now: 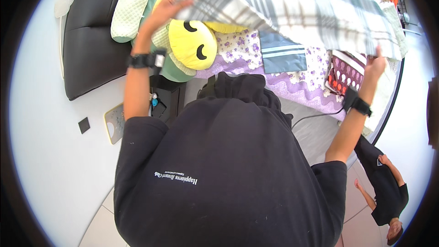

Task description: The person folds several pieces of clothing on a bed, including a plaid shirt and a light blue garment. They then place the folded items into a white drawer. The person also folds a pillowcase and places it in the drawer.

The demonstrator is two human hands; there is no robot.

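Observation:
A green, grey and white plaid cloth (pixel 295 10) is stretched above the bed between my two hands, blurred along its near edge. My left hand (pixel 171 6) grips its left corner, over a round yellow plush cushion (pixel 193 49) with stitched black curves. At the right corner, my right hand (pixel 376 65) holds the same edge. Beneath the cloth, a folded blue-grey cloth bag or garment with pale stripes (pixel 283 58) lies on the floral bedsheet (pixel 240 46). A folded maroon patterned cloth (pixel 346 72) sits just left of my right hand. The cloth hides much of the bed.
Left of the bed stands a dark padded headboard (pixel 99 41), with pale green pillows (pixel 133 7) against it. A dark nightstand (pixel 168 103) holds small items. A black cable (pixel 315 115) runs from my right wrist device. Another person (pixel 384 185) stands at the lower right.

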